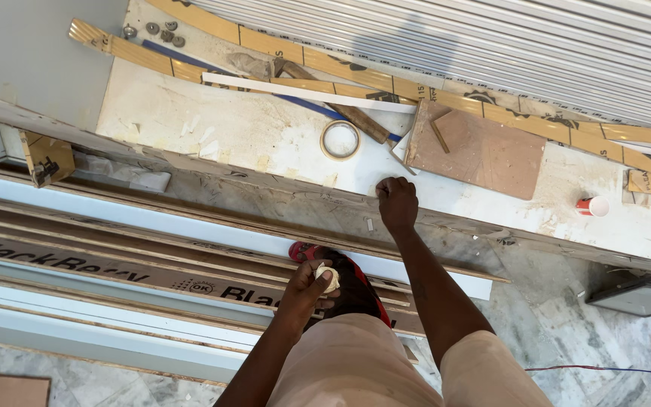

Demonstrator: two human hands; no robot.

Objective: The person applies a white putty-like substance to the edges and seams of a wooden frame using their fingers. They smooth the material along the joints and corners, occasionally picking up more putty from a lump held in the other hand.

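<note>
Seen from a camera worn on the head and looking straight down, a person crouches over a stack of long boards (114, 256) lying on a marble floor (559, 324). Their left hand (307, 286) is curled around a small pale wad (328, 277), pinching it between thumb and fingers just above the boards and in front of their knee. Their right hand (397, 202) is closed into a loose fist and presses down on the near edge of a white, dust-streaked worktop (265, 136); whether anything is inside that fist cannot be told. Just beyond the right hand, flat on the worktop, lies a roll of tape (340, 139). Beside it, to the right, rests a square brown wooden panel (484, 151), and a hammer with a wooden handle (340, 105) lies slanted just behind the tape. Farther right stands a small red and white cup (593, 206), well apart from both hands. Long yellow strips (386, 79) run diagonally across the far side of the worktop.
</note>
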